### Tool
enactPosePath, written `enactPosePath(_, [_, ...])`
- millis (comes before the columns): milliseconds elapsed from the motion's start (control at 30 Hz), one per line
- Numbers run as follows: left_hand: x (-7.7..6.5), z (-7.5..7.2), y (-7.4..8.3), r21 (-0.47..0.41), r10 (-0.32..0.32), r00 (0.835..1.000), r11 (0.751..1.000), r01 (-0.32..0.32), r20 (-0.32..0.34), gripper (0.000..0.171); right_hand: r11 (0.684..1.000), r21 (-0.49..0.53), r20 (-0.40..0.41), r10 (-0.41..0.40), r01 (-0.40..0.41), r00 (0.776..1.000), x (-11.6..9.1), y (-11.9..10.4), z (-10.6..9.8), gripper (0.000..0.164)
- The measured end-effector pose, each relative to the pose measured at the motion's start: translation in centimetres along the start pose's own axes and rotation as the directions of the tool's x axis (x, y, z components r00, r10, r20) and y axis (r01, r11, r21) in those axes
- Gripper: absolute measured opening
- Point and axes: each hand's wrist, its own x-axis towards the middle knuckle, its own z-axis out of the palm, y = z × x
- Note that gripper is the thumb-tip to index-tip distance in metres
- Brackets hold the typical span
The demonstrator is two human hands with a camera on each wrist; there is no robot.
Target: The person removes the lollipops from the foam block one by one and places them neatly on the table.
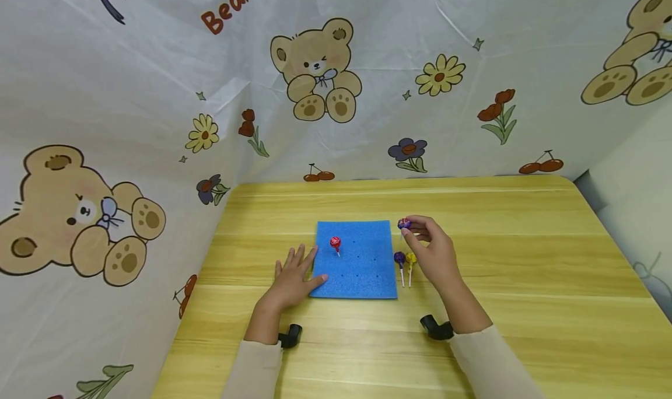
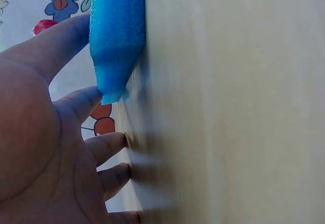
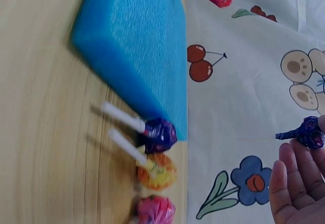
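A blue foam block [image 1: 367, 289] with rows of small holes lies on the table. In its upper left part a red lollipop [image 1: 335, 242] stands upright by its stick. My left hand [image 1: 290, 282] has its fingers spread at the block's left edge, the thumb on its near left corner. Beyond the block's right edge, my right hand [image 1: 437, 258] pinches a purple lollipop [image 1: 403, 224], raised above the table. Another purple lollipop [image 1: 399, 258] and a yellow one [image 1: 411, 258] lie side by side below it. The right wrist view also has a pink lollipop [image 3: 156, 211], partly cut off.
The wooden table [image 1: 525, 270] reaches well past the block on both sides. Behind it and at the left hangs a white cloth [image 1: 367, 84] printed with bears and flowers. At the far right a thin pale cord [image 1: 651, 268] shows beyond the table's edge.
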Motion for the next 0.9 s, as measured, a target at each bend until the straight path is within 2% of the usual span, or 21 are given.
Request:
enactPosePath(333, [0.0,0.0,-0.1,-0.007,-0.002,1.0,1.0,0.002,0.002,0.081,0.999,-0.041,-0.075,0.014,-0.017,0.997,-0.5,1.9,-2.8,0.038])
enactPosePath(533, [0.0,0.0,-0.1,-0.016,-0.004,1.0,1.0,0.004,0.008,0.081,0.996,-0.059,-0.105,0.068,-0.074,0.992,-1.0,2.9,-4.6,0.041])
enactPosePath(900, [-0.1,0.0,-0.1,-0.015,-0.007,1.0,1.0,0.007,0.013,0.081,0.985,-0.092,-0.111,0.138,-0.149,0.984,-1.6,4.1,-7.2,0.047])
